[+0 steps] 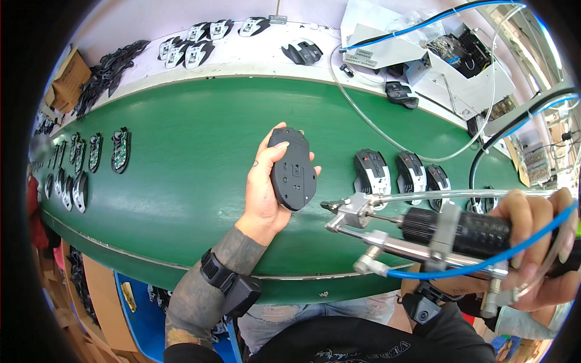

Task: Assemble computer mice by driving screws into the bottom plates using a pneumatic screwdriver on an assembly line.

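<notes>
My left hand (265,181) is closed round a black computer mouse (294,172), held above the green bench with its underside facing up. Small screw holes dot that underside. On the right, my right hand (535,242) grips a black electric screwdriver (460,233) with a metal screw-feeding head (354,212) at its front. The tool lies almost level and points left, its tip a short way right of the mouse and apart from it. Clear and blue tubes run along the tool.
A green work surface (200,139) spans the middle. Several black-and-white mice (371,172) stand at right. Circuit boards (120,151) and mouse shells (80,192) lie at left. Mouse parts (200,54) and black cables (112,72) line the back shelf, near a white machine (448,78).
</notes>
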A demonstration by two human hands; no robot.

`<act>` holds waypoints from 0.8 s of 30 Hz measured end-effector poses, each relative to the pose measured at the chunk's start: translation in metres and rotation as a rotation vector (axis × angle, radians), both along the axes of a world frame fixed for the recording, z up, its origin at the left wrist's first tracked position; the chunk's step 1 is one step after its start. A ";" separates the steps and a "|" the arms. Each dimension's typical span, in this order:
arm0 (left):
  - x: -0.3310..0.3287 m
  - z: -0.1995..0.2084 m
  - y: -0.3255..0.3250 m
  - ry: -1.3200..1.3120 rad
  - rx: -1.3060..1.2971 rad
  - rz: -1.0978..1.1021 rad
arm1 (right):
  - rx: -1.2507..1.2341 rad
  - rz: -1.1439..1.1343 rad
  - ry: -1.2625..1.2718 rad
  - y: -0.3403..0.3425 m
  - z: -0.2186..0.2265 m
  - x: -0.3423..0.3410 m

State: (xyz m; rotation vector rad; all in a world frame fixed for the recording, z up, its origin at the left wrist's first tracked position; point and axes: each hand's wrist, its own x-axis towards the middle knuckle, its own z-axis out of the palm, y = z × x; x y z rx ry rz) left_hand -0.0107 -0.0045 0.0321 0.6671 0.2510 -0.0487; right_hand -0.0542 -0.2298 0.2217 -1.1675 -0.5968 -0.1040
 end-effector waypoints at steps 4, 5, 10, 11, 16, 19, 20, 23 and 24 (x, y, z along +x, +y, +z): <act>0.001 0.002 -0.008 0.008 -0.033 -0.031 | 0.226 0.317 -0.217 -0.017 -0.005 0.011; -0.001 0.003 -0.008 -0.011 -0.067 -0.054 | 0.230 0.313 -0.216 -0.014 -0.007 0.009; -0.006 0.004 -0.011 -0.067 -0.132 -0.126 | 0.161 0.101 -0.252 0.001 -0.012 -0.002; -0.006 0.005 -0.012 -0.068 -0.131 -0.125 | 0.141 0.106 -0.223 0.003 -0.011 -0.002; -0.004 0.009 -0.017 -0.053 -0.113 -0.142 | 0.030 0.131 -0.082 0.010 -0.009 -0.001; -0.011 0.006 -0.012 -0.075 -0.158 -0.134 | 0.125 0.268 -0.186 0.017 -0.018 0.011; -0.012 0.007 -0.012 -0.077 -0.156 -0.132 | 0.127 0.270 -0.187 0.018 -0.016 0.007; -0.013 0.010 -0.010 -0.073 -0.037 -0.172 | 0.060 0.144 -0.120 0.018 -0.008 -0.001; -0.010 0.014 -0.009 -0.058 0.129 -0.188 | 0.022 0.214 -0.104 0.011 -0.005 0.003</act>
